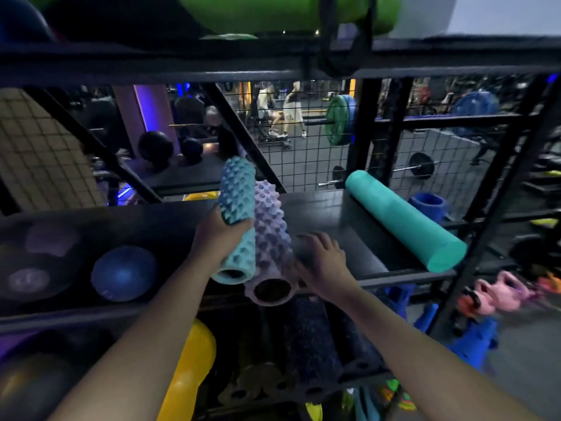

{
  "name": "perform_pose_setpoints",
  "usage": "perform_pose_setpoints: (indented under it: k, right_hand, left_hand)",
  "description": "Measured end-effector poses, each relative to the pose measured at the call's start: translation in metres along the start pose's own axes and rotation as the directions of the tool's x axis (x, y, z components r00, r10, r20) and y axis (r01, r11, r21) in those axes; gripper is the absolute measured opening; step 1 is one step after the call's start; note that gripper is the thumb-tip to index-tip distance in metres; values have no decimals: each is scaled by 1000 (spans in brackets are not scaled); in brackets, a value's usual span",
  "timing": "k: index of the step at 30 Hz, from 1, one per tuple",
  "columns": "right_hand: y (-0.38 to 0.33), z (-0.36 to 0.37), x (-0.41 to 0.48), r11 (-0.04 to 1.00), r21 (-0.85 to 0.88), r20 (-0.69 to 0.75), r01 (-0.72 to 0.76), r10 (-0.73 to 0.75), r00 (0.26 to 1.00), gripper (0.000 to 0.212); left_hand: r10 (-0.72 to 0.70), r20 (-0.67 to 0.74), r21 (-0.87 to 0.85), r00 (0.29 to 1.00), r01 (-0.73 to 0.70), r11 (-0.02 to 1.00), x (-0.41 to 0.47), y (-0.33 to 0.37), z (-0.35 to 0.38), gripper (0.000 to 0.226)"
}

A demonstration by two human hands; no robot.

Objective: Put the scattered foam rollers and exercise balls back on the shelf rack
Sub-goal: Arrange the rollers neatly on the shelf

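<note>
Gripping knobbly teal roller (238, 189), left hand (218, 230); right hand (324, 262) fingers (317, 238) spread, perhaps on shelf (315, 208).

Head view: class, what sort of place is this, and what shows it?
Most likely a gym: a loaded barbell stands in the background, pink kettlebells sit low on the right, and the shelf rack holds a blue ball.

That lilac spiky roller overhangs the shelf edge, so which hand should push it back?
Right, probably: the right hand is open beside the lilac spiky roller, while the left hand grips the teal spiky roller.
</note>
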State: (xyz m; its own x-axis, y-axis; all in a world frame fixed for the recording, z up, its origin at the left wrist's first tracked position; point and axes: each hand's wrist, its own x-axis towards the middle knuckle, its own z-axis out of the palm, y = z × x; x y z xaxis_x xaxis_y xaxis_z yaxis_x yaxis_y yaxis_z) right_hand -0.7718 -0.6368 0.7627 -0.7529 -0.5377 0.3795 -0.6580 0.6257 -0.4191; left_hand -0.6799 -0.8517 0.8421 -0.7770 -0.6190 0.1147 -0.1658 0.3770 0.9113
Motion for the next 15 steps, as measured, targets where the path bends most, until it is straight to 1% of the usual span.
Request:
perform_pose_setpoints:
  k: [2, 4, 6, 8, 9, 10, 11, 12, 13, 14, 15]
  right_hand:
    - [39, -25, 5, 980, -91, -46, -175, 171, 984, 67]
    - [79, -50, 8, 922, -170, -97, -349, 337, 937, 69]
    - [119, -75, 10, 848, -242, -142, -472, 450, 882, 77]
    - [157, -96, 12, 785, -304, -170, -540, 513, 841, 94]
    - [175, -106, 15, 759, -322, -174, -565, 539, 824, 105]
    - [191, -115, 18, 738, -335, -162, -586, 567, 807, 118]
    - [206, -122, 21, 717, -341, -127, -608, 606, 785, 130]
    - [219, -126, 24, 696, -346, -77, -629, 647, 758, 139]
    - [229, -129, 25, 682, -349, -19, -643, 681, 732, 146]
    - [237, -130, 25, 674, -344, 27, -653, 703, 711, 149]
    - [243, -128, 24, 670, -331, 47, -664, 715, 698, 146]
  left_hand:
    - [-26, 54, -98, 998, 31, 995, 4, 18, 23, 52]
    - [-58, 104, -175, 993, 75, 982, 5, 32, 48, 51]
    - [-89, 142, -204, 986, 118, 972, 9, 41, 73, 53]
    - [-122, 154, -241, 981, 157, 958, 14, 44, 93, 47]
    - [-167, 155, -293, 974, 206, 933, 19, 43, 99, 42]
    - [-222, 164, -359, 961, 268, 894, 22, 44, 104, 38]
    - [-268, 170, -389, 948, 315, 866, 24, 42, 106, 36]
    - [-289, 170, -410, 942, 335, 849, 28, 38, 109, 39]
    - [-288, 170, -422, 942, 334, 843, 32, 34, 111, 48]
    - [-288, 165, -439, 943, 332, 835, 37, 31, 112, 63]
    - [-296, 172, -436, 940, 342, 833, 41, 28, 113, 81]
